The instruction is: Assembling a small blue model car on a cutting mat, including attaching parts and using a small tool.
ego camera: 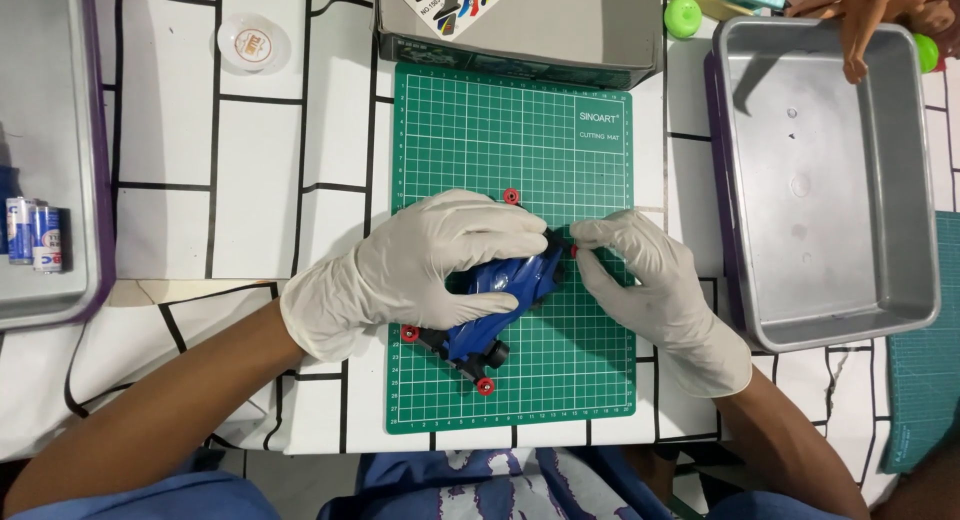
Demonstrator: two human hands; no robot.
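A blue toy race car (497, 310) with black wheels and small red rollers lies slantwise on a green cutting mat (560, 140). My left hand (420, 270), in a white glove, is closed over the car's body from the left and above. My right hand (640, 285), also gloved, pinches a small red part (574, 250) at the car's front right corner with thumb and forefinger. One red roller (511, 195) shows just beyond my left fingers, two more (485, 385) at the car's near end.
An empty metal tray (830, 180) stands to the right of the mat. A grey box (530, 25) lies beyond it. At the left edge another tray (60, 180) holds batteries (32, 234). A small clear lid (253, 42) and a green ball (683, 16) sit at the back.
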